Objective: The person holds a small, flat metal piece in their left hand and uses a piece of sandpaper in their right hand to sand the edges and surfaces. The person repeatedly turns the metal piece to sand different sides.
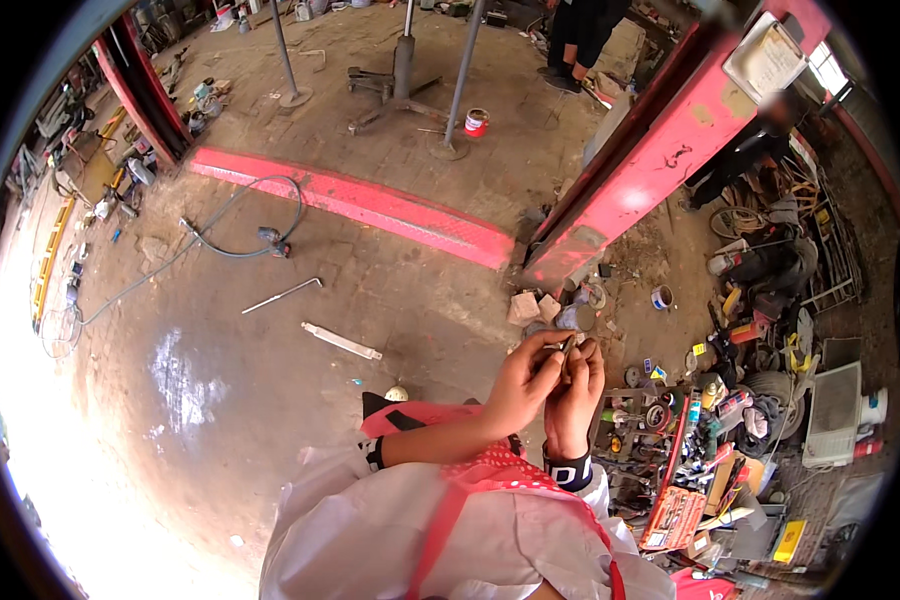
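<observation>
My left hand [526,378] and my right hand [576,392] meet in front of me, fingertips pinched together. Between them shows a small dark metal-looking piece [568,346], mostly covered by my fingers; its kind cannot be made out. Both hands are closed around it. A black band with white marks [568,473] circles my right wrist. Below my hands are my white garment [390,530] and a red polka-dot cloth [500,472].
A red lift post [660,150] rises ahead right, joined to a red floor plate [360,208]. A hose [232,252], an L-shaped wrench [282,295] and a pale bar [341,341] lie on the floor. Tool trays [674,518] crowd the right. Two people stand farther off.
</observation>
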`<action>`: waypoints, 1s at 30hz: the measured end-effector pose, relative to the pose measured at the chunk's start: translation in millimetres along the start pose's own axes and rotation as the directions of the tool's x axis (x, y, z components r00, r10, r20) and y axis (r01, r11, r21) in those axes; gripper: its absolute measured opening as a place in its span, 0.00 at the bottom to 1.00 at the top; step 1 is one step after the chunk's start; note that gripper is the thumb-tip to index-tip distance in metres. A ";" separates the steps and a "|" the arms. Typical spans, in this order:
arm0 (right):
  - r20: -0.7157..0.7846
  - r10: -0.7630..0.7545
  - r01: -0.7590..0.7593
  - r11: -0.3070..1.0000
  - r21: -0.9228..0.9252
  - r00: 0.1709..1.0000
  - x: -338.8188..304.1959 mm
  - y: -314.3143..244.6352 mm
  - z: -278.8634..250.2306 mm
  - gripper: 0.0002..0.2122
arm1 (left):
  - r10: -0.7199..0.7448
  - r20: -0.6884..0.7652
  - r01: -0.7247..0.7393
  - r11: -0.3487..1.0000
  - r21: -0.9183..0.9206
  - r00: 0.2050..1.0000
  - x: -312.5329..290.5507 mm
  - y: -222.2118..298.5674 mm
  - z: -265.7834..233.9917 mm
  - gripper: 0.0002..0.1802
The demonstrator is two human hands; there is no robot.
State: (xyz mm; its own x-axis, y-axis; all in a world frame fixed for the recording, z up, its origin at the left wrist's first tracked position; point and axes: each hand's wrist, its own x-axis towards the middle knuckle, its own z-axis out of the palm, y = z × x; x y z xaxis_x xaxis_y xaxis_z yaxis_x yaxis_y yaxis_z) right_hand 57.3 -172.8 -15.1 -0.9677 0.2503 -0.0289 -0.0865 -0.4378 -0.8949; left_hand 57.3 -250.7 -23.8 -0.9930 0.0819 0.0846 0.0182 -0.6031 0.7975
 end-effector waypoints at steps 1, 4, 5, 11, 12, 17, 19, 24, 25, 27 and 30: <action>0.040 0.010 -0.011 1.000 0.004 0.999 2.0 -0.2 -3.8 0.08 | -0.039 0.037 0.038 0.999 0.002 0.999 -3.6 2.8 -6.0 0.15; 0.043 -0.016 0.017 0.999 -0.042 0.999 13.2 -7.5 -1.5 0.08 | -0.036 0.037 0.037 0.999 -0.013 0.999 -4.5 7.0 -1.6 0.14; 0.052 -0.010 0.013 0.999 -0.043 0.999 10.7 -6.8 0.1 0.09 | -0.043 0.036 0.043 0.999 0.010 0.998 -3.8 9.0 -3.5 0.15; 0.059 -0.035 0.040 0.995 -0.092 0.998 12.7 -12.1 4.1 0.08 | -0.063 0.032 0.064 0.998 -0.011 0.997 -4.8 9.1 -2.8 0.15; 0.062 -0.048 0.055 0.993 -0.108 0.997 12.2 -14.3 5.6 0.08 | -0.065 0.035 0.065 0.998 0.017 0.997 -5.7 12.1 -2.0 0.15; 0.084 -0.043 0.053 0.991 -0.121 0.996 5.7 -5.7 -6.8 0.09 | -0.110 0.011 0.109 0.989 0.097 0.994 -2.2 12.9 0.2 0.16; 0.061 -0.025 0.030 0.997 -0.073 0.998 17.7 -9.3 -11.5 0.09 | -0.124 0.050 0.118 0.988 0.104 0.991 -2.3 15.4 5.3 0.16; 0.072 -0.090 0.100 0.985 -0.138 0.993 4.9 -7.3 -11.2 0.09 | -0.165 0.024 0.160 0.976 0.149 0.986 1.2 12.8 9.3 0.16; 0.050 -0.132 0.138 0.978 -0.157 0.990 10.6 -3.0 -14.8 0.09 | -0.190 0.033 0.182 0.970 0.163 0.981 1.2 11.9 9.0 0.17; -0.082 -0.071 0.062 0.992 -0.111 0.994 25.5 -5.0 -21.4 0.10 | -0.249 0.040 0.237 0.953 0.189 0.968 -1.5 8.4 7.8 0.18; -0.146 0.052 -0.020 0.977 0.214 0.988 42.5 -1.1 -42.6 0.10 | -0.244 0.169 0.214 0.960 0.180 0.955 -2.0 15.8 14.0 0.20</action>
State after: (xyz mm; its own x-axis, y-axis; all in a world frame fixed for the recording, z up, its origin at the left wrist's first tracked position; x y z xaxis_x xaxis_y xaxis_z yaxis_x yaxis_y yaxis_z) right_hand 26.3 -124.9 -34.2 -0.9262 0.3501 -0.1401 -0.1158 -0.6178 -0.7778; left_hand 61.2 -249.3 -3.0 -0.9330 0.3597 -0.0128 -0.1736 -0.4187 0.8914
